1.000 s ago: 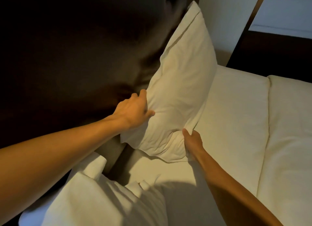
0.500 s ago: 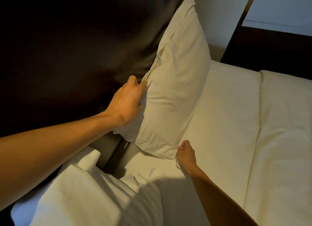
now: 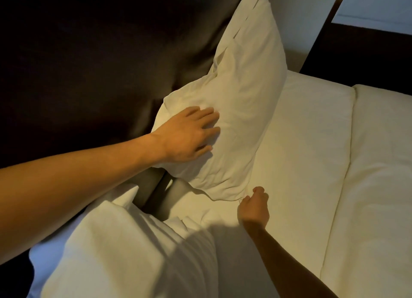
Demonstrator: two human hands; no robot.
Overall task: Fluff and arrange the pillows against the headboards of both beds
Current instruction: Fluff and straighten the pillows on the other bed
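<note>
A white pillow [image 3: 243,92] leans tilted against the dark padded headboard [image 3: 89,59], its lower edge resting on the bed. My left hand [image 3: 189,135] lies flat on the pillow's lower front face, fingers spread. My right hand [image 3: 254,206] is curled at the pillow's bottom corner, pinching the edge of the pillowcase. A second white pillow [image 3: 124,253] lies close to me at the bottom left, partly under my left forearm.
The cream bed sheet [image 3: 301,152] stretches to the right, with a folded duvet [image 3: 379,186] beyond a seam. A dark wooden panel [image 3: 356,50] and pale wall stand behind the bed at the upper right. A dark gap shows between the mattress and headboard.
My left hand has moved from the pillow's left edge onto its front face and now lies flat. The pillow has settled lower against the headboard. My right hand stays at the bottom corner.
</note>
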